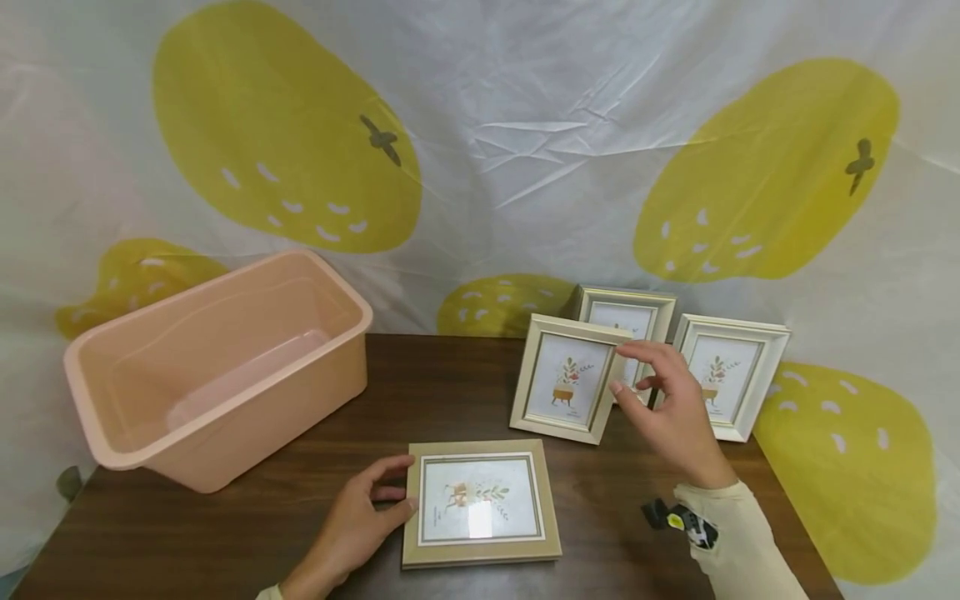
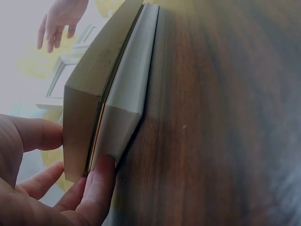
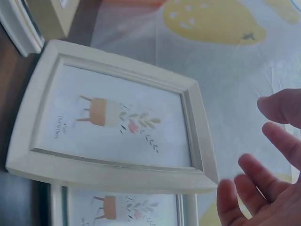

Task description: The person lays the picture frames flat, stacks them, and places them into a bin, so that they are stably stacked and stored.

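my left hand (image 1: 352, 521) is pinching the flat frame (image 1: 480, 502) at the surface's near edge; my right hand (image 1: 675, 408) is reaching, fingers spread, toward the standing frame (image 1: 566, 377), aiming for its top corner.

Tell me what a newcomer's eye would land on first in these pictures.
The big yellow fruit shapes on the white backdrop behind the table stand out first, then the peach plastic tub at the table's left. In front, the left hand holds the edge of a tan picture frame lying flat, while the right hand reaches toward three white frames standing at the back right.
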`<state>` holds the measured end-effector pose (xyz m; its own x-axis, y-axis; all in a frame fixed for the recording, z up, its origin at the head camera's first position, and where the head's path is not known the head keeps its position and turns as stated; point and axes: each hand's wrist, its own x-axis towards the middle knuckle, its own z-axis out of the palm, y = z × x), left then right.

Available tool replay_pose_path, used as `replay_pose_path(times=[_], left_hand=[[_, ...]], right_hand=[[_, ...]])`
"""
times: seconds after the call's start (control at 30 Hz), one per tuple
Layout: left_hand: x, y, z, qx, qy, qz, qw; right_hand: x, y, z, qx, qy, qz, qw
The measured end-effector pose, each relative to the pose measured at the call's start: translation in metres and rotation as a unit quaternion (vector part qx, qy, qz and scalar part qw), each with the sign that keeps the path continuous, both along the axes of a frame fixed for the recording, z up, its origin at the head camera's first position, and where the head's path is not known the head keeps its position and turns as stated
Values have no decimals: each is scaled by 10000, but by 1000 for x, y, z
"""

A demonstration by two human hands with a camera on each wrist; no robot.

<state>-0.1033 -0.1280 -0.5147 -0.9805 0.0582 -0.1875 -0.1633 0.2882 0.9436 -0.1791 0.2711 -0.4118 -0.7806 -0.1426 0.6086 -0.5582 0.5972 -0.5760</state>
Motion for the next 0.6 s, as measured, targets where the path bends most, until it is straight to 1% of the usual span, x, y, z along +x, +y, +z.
replay_pose_path(times=[0.13,0.23,0.43,0.6], left_hand=[[0,0,0,72,1,-16,10000],[-1,-1,-1,124,-8,-32,9999],[-1,-2,-3,131,3,-109,9999],[-2,-3,-3,129,14,-110,9999]], right_hand=[[-11,5,1,230,-28,-211,9995],[-22,7,-1,298,-177,-246,9991],[-39,11,-10,195,-750,-115,9969],[-48,12,-14,174,-964,12,9952]])
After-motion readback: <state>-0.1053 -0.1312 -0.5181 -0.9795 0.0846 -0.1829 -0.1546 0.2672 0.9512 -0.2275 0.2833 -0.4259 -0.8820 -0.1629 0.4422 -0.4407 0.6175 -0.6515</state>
